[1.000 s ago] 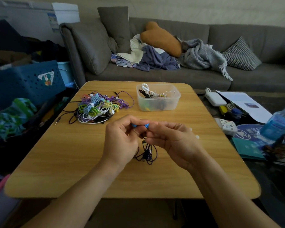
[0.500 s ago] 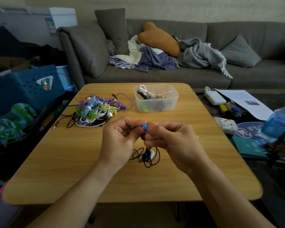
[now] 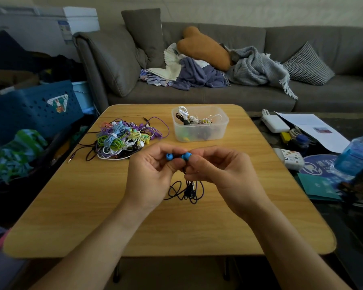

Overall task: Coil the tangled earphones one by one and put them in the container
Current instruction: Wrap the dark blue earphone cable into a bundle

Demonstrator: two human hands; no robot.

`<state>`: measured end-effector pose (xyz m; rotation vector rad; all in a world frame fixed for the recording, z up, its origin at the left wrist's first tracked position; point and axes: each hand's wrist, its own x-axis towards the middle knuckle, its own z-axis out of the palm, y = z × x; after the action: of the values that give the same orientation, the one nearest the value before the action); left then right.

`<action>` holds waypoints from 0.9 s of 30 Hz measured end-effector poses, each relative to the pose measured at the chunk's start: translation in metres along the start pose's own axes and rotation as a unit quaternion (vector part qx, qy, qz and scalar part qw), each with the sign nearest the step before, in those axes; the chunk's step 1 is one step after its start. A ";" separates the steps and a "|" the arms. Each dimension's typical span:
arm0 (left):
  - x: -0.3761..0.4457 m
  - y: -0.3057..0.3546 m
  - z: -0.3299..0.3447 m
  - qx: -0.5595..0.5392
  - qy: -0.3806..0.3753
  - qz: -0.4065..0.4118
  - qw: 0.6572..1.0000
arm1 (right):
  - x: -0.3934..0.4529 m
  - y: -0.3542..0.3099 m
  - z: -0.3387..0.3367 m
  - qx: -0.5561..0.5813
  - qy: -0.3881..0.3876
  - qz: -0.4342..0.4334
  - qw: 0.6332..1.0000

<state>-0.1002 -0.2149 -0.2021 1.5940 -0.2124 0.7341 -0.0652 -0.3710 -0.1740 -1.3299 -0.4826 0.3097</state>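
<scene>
Above the middle of the wooden table (image 3: 71,206), my left hand (image 3: 151,174) pinches one blue earbud (image 3: 169,156) and my right hand (image 3: 220,174) pinches the other blue earbud (image 3: 186,156). Their dark cord (image 3: 187,190) hangs between my hands in a loose tangle that reaches the tabletop. A pile of tangled coloured earphones (image 3: 122,139) lies at the far left of the table. At the far middle stands a clear plastic container (image 3: 200,124) with several coiled earphones inside.
A grey sofa (image 3: 239,97) with cushions and blankets runs behind the table. A blue crate (image 3: 34,107) and clutter sit to the left. Right of the table are papers (image 3: 314,130), a power strip (image 3: 275,123) and a water bottle (image 3: 356,153).
My hands have parted slightly, so both blue earbuds now show side by side between my fingertips. The hanging cord stays bunched below them.
</scene>
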 end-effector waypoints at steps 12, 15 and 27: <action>-0.002 0.001 0.001 0.057 0.004 0.014 0.998 | 0.004 0.004 -0.005 0.056 -0.019 0.048 0.997; -0.002 0.001 0.000 0.063 -0.001 0.014 0.998 | 0.003 0.004 -0.005 0.058 -0.014 0.054 0.997; 0.002 -0.001 -0.010 0.174 -0.020 0.085 0.981 | 0.001 0.008 0.005 0.094 0.026 0.089 0.991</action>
<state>-0.1011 -0.2049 -0.2018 1.9417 -0.2631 0.9091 -0.0663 -0.3643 -0.1806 -1.1955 -0.2824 0.4562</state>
